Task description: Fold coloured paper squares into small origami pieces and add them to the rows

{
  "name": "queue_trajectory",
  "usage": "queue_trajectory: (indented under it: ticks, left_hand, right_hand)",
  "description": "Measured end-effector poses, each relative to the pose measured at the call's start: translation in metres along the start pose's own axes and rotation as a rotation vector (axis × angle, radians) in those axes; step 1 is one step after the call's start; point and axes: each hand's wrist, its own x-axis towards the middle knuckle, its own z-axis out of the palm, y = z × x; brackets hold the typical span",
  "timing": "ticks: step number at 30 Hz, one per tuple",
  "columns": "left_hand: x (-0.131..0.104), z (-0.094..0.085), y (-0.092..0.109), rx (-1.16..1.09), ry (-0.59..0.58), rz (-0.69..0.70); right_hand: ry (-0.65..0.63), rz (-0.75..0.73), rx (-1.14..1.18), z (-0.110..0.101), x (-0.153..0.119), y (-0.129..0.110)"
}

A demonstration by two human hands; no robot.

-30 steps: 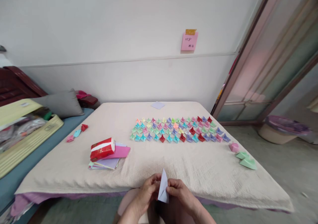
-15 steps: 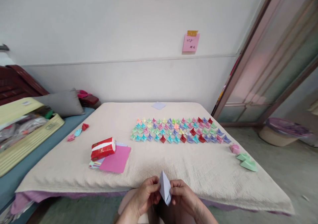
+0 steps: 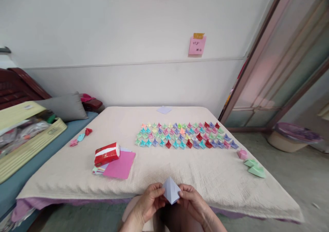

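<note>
Between my two hands is a folded pale lavender paper (image 3: 171, 191), diamond-shaped with a crease down its middle, held just off the table's front edge. My left hand (image 3: 152, 201) pinches its left corner between thumb and fingers. On the opposite corner, my right hand (image 3: 191, 201) has its thumb on top and its fingers curled beneath. Beyond them, several rows of small folded paper pieces (image 3: 175, 144) in many colours stand on the cream cloth (image 3: 159, 163).
At left, a red and white packet (image 3: 107, 154) rests on a stack of coloured paper sheets (image 3: 120, 165). Green folded papers (image 3: 257, 171) and a pink one (image 3: 242, 154) lie at the right edge. A lavender sheet (image 3: 163, 110) lies near the wall. A bin (image 3: 290, 137) stands on the floor.
The folded paper has turned from a narrow, slanted view to a wider diamond facing me. My right hand has shifted slightly to the right, while both hands keep hold of it.
</note>
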Motion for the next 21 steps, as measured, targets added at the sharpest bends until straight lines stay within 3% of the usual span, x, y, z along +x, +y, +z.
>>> queue_trajectory:
  ticks: [11,17,21]
  left_hand:
    - [0.007,-0.001,-0.004,0.129,0.187,0.288]
    - [0.012,-0.006,-0.008,0.272,0.312,0.349]
    - [0.014,-0.007,-0.011,0.345,0.32,0.343]
  right_hand:
    - [0.224,-0.217,-0.22,-0.01,0.019,0.012]
    - [0.189,-0.171,-0.284,-0.007,0.017,0.013]
    - [0.113,-0.112,-0.333,-0.001,0.014,0.011]
